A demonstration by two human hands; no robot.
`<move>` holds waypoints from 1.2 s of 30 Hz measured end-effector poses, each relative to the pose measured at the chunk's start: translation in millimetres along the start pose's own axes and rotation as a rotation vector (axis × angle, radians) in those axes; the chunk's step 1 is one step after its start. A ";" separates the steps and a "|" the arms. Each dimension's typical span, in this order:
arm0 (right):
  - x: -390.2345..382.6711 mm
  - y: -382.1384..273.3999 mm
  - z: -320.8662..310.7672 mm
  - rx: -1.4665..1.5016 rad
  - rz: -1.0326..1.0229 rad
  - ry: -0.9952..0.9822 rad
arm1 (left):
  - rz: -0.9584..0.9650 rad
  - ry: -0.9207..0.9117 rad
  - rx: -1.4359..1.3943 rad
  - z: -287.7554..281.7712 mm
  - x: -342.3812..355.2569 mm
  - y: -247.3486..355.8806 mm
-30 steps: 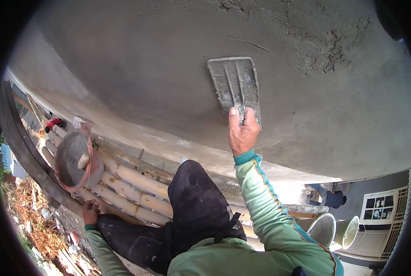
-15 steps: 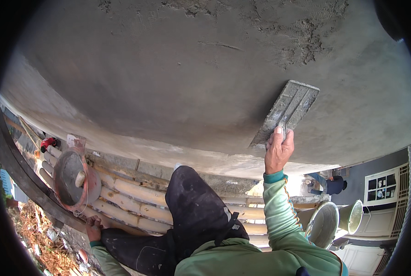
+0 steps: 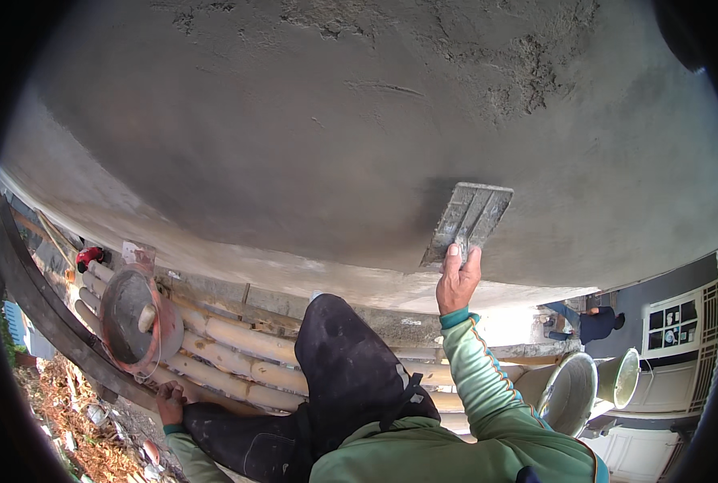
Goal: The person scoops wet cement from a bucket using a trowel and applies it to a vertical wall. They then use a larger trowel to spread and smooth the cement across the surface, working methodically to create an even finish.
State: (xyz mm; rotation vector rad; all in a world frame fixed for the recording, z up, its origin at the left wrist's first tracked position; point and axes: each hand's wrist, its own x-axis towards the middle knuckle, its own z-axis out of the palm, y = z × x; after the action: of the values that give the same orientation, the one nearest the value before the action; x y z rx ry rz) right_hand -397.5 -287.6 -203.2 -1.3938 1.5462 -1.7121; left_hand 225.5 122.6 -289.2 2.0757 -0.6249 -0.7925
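My right hand point(image 3: 457, 282) is closed round the handle of a grey, cement-smeared plastering float point(image 3: 475, 211), thumb on top. The float's ribbed back faces me and its flat side lies toward the grey plastered wall point(image 3: 294, 153). Around it the plaster is smooth, while rough patches show higher up. My left hand point(image 3: 170, 402) is low at the left, beside my dark-trousered leg and the bamboo poles. Its fingers are curled; what they hold, if anything, is hidden. Just beyond that hand stands a reddish bucket point(image 3: 168, 322) with grey mortar and a pale rounded thing inside.
Bamboo poles point(image 3: 250, 342) form the platform under me, with a dark curved beam point(image 3: 69, 342) along the left. Two mortar-stained buckets, one large point(image 3: 572, 394) and one smaller point(image 3: 619, 378), stand at the right. Beyond them a person point(image 3: 596, 324) is bent over. Debris point(image 3: 73, 410) lies below left.
My right hand has drawn the float down and to the left across the wall. My left hand has barely moved; the view has shifted slightly.
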 end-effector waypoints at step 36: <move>-53.7 163.8 -45.3 -0.273 0.185 -0.045 | -0.019 -0.030 -0.043 11.1 9.1 0.4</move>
State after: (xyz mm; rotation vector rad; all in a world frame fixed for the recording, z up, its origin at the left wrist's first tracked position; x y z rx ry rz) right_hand -463.4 -266.6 -367.4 -1.3552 1.8737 -1.3932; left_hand 223.7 110.7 -297.1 2.0371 -0.6007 -0.8421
